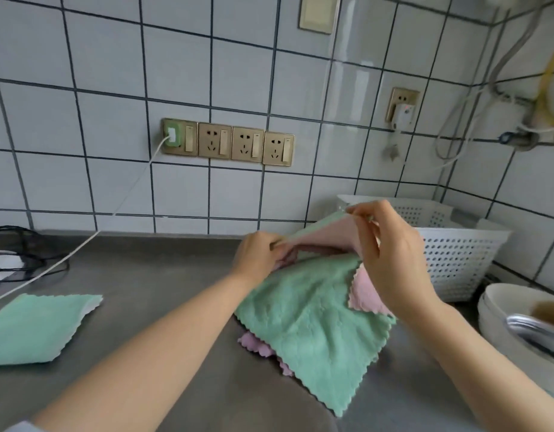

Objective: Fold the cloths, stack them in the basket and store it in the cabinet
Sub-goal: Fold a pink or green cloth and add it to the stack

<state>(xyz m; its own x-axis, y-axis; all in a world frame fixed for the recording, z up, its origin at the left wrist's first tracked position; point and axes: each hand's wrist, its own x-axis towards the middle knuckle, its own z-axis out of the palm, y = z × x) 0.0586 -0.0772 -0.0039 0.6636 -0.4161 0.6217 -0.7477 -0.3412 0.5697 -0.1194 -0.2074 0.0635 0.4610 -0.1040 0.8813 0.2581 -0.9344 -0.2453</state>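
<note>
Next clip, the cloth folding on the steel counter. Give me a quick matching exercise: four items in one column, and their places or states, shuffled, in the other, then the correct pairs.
Items:
1. folded green cloth
2. white perforated basket
3. green and pink cloth
4. stacked white bowls

Places or states:
A. far right edge of the counter, nearest the camera
B. lies alone at the left of the counter
C. top edge pinched and lifted by the left hand and right hand
D. stands against the tiled wall behind the hands

Pairs: 1-B, 2-D, 3-C, 4-A
</note>
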